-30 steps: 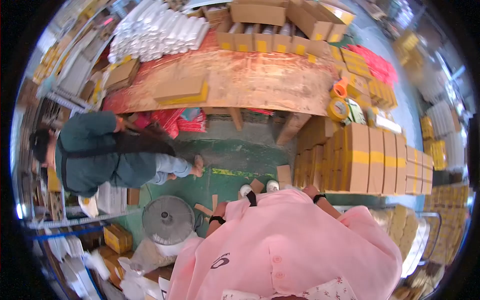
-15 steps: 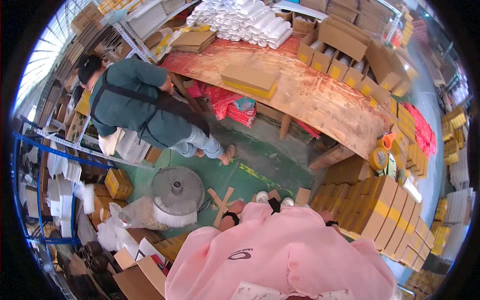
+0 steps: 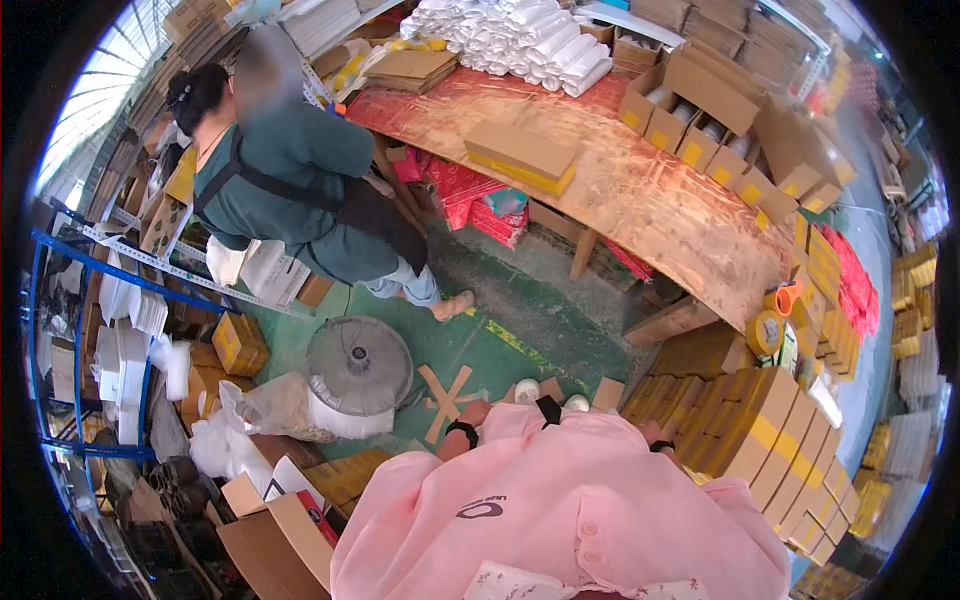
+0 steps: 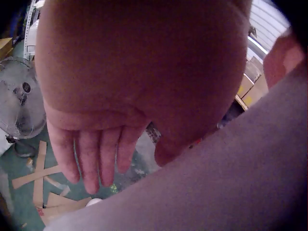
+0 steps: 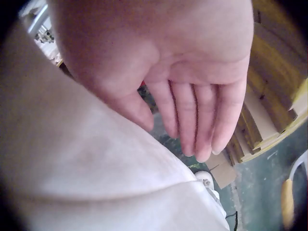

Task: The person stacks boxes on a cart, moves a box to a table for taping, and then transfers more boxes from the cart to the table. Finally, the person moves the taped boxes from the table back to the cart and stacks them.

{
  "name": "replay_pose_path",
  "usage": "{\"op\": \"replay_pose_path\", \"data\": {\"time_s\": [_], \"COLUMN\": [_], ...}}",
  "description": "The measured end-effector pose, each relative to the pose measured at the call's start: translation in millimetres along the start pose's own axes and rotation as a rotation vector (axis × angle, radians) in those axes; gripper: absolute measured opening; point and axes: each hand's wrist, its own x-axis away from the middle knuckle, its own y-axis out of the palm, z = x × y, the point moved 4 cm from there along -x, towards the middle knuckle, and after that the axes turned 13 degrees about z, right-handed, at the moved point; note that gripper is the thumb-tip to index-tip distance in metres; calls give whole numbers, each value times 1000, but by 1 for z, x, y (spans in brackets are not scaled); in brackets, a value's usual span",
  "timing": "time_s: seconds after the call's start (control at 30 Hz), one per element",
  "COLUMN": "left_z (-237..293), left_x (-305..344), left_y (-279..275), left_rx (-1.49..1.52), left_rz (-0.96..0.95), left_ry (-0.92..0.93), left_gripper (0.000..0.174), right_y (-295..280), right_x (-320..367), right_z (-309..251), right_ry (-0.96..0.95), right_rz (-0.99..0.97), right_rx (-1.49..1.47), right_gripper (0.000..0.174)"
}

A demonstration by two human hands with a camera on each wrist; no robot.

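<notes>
Standing idle, the person is facing the long table point(image 3: 640, 190), which is lying beyond the stack of boxes point(image 3: 760, 430). Left of that stack, the fan point(image 3: 358, 366) is sitting on the floor. Both hands are hanging loose and empty, fingers relaxed: the right hand point(image 5: 183, 72) just beside the stack, the left hand point(image 4: 120, 96) over the cardboard strips point(image 4: 36, 175) left of it. No grasp is under way, I judge; any pick-up is calling for a reach first.

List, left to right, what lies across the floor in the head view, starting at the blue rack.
Blue rack → yellow carton → fan → cardboard cross → white shoes → stacked boxes.
</notes>
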Motion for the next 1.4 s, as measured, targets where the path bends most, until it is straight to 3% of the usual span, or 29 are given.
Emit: {"op": "replay_pose_path", "data": {"time_s": [0.33, 0.5, 0.6, 0.7, 0.8, 0.9, 1.0, 1.1, 1.2, 1.3, 1.4], "left_z": [-17, 7, 3, -3, -1, -2, 2, 5, 12, 10, 32], "left_x": [-9, 0, -1, -4, -1, 1, 3, 3, 9, 6, 18], "left_y": [18, -1, 2, 7, 6, 7, 1, 4, -5, -7, -36], "left_rx": [51, -5, 6, 2, 60, 145, 102, 69, 27, -116, -41], "left_rz": [44, 1, -8, -9, -5, 9, 6, 24, 12, 42, 163], "left_ry": [4, -23, -53, -73, -80, -98, -55, -70, -94, -54, -70], "left_gripper": [39, 37, 37, 38, 39, 39, 40, 41, 41, 40, 37], "right_y": [5, 1, 5, 37, -5, 1, 51, 46, 7, -20, -48], "right_x": [-1, 3, -2, -32, 1, -7, -44, -45, -16, 6, 22], "right_z": [9, 8, 13, 50, 5, 14, 58, 64, 28, -4, -32], "right_ry": [99, 125, 95, -51, 90, 16, -349, -238, -96, -21, 2], "right_rz": [-87, -89, 24, -112, -76, -60, -150, -105, 28, -118, -78], "right_rx": [66, 54, 15, 160, 142, 228, 391, 380, -63, 87, 188], "right_gripper": [39, 39, 41, 37, 35, 34, 33, 33, 33, 31, 28]}}
